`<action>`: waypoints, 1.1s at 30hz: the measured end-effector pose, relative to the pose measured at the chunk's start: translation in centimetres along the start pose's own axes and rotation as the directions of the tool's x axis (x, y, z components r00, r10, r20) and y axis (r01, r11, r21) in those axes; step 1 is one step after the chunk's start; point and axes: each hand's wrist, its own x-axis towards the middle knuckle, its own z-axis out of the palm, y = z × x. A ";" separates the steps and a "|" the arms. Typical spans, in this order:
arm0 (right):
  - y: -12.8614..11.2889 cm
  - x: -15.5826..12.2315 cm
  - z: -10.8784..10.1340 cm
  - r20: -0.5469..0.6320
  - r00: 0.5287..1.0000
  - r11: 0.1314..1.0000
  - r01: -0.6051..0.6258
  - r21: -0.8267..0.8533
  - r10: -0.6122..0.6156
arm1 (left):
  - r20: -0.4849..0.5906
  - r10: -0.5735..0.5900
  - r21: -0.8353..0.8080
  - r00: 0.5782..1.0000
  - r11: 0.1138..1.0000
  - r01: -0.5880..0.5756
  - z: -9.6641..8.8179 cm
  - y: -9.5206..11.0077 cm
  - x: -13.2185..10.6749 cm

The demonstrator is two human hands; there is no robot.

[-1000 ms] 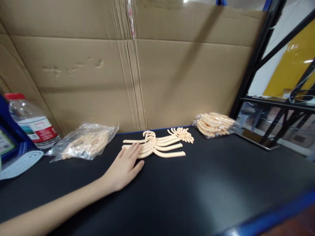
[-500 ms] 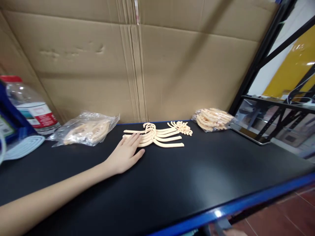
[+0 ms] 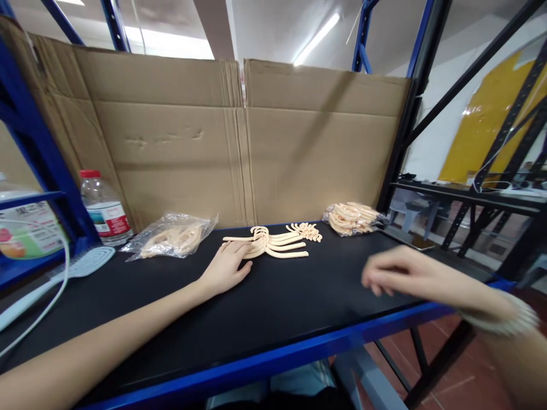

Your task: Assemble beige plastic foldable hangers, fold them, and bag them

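Observation:
My left hand point(image 3: 225, 267) lies flat with fingers stretched out on the black shelf surface point(image 3: 299, 290), its fingertips touching the left end of a fanned pile of cream hook-shaped plastic pieces point(image 3: 269, 245). A smaller bunch of the same pieces point(image 3: 305, 230) lies just behind it to the right. My right hand point(image 3: 399, 274) hovers over the shelf's right front part, blurred by motion, fingers curled downward with nothing visible in them. A pale beaded band sits on its wrist.
A clear bag of cream pieces point(image 3: 173, 240) lies at the left, another bag point(image 3: 351, 218) at the right rear. A water bottle point(image 3: 105, 208), a white cable and a blue rack post stand far left. Cardboard point(image 3: 239, 142) walls the back. A blue edge point(image 3: 299, 350) runs along the front.
The view has pulled back and tilted up, showing the cardboard's top edge. My right hand has come into view over the right side. My left hand stays on the pile.

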 end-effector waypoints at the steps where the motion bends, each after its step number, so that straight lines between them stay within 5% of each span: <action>1: -0.2 3.1 -0.7 0.004 0.997 0.994 0.081 -0.070 -0.081 | -0.008 0.000 -0.004 1.000 1.000 0.000 0.0 0.0 0.0; 5: 3.2 14.3 -0.3 -0.197 0.959 0.920 0.119 -0.374 -0.204 | -0.037 -0.008 -0.006 0.999 1.000 0.008 0.1 0.0 -0.1; 9: 8.6 19.6 1.5 -0.129 0.969 0.882 0.130 -0.452 -0.209 | -0.055 -0.025 0.005 0.998 1.000 0.025 0.2 0.1 -0.1; 13: 10.5 20.6 2.3 -0.085 0.964 0.860 0.184 -0.476 -0.253 | -0.054 -0.023 -0.002 0.998 1.000 0.023 0.2 0.1 0.0; 24: 9.6 24.0 2.9 0.151 0.953 0.733 0.299 -0.611 -0.263 | -0.046 -0.019 -0.004 0.999 1.000 0.019 0.4 0.0 0.0; 33: 9.4 23.7 2.4 0.023 0.918 0.702 0.319 -0.637 -0.396 | -0.037 -0.042 -0.061 0.998 0.997 0.039 0.2 0.0 0.2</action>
